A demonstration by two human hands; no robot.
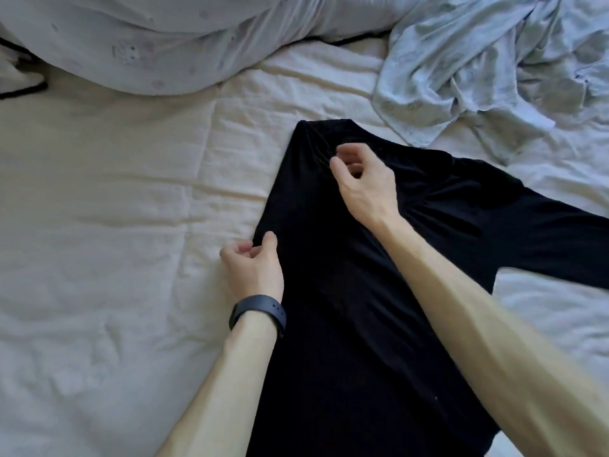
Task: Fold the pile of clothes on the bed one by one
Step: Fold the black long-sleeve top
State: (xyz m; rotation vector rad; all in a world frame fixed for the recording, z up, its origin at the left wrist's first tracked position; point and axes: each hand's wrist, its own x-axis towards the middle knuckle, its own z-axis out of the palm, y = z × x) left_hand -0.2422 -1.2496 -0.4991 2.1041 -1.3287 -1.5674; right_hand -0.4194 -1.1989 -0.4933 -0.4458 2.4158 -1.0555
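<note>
A black long-sleeved shirt (333, 308) lies flat on the bed (115, 209), its left side folded inward and one sleeve stretching out to the right. My left hand (252, 265), with a dark watch on the wrist, pinches the shirt's folded left edge between thumb and fingers. Near the shirt's top, my right hand (362, 183) pinches a bit of the black fabric close to the collar. A crumpled pale blue patterned garment (478, 70) lies at the upper right, just beyond the shirt.
A pale duvet or pillow (148, 44) bulges across the top left of the bed. A dark cord or strap (23, 89) shows at the far left edge. Cream, wrinkled bedcover spreads to the left of the shirt.
</note>
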